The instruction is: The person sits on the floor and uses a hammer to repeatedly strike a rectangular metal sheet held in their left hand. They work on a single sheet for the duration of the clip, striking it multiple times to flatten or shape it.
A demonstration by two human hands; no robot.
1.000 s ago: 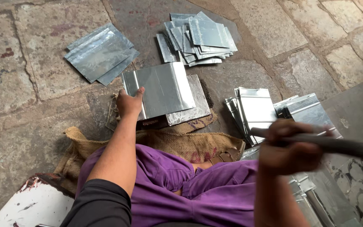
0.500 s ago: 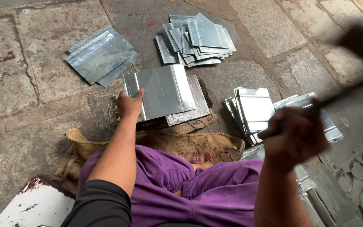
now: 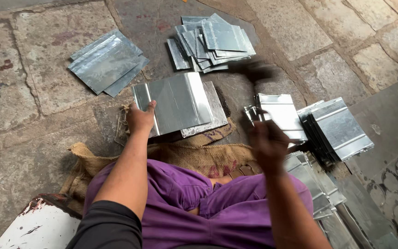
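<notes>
My left hand (image 3: pixel 140 119) presses down the left edge of a shiny folded metal sheet (image 3: pixel 176 102). That sheet lies on another flat sheet (image 3: pixel 216 115) on the stone floor in front of my knees. My right hand (image 3: pixel 268 145) is blurred by motion and grips the handle of a dark striking tool. The tool's blurred head (image 3: pixel 253 71) hangs just past the right far corner of the sheet. My legs, in purple trousers (image 3: pixel 208 207), are folded at the bottom of the view.
Piles of metal sheets lie around: one far ahead (image 3: pixel 215 44), one at far left (image 3: pixel 104 62), two at right (image 3: pixel 279 113) (image 3: pixel 342 129), more beside my right knee (image 3: pixel 318 189). A burlap sack (image 3: pixel 199 154) lies under my legs. A white painted object (image 3: pixel 38 228) sits at the bottom left.
My right hand has swung the tool from low on the right, up, then over toward the sheet. My left hand and the sheet have stayed put.
</notes>
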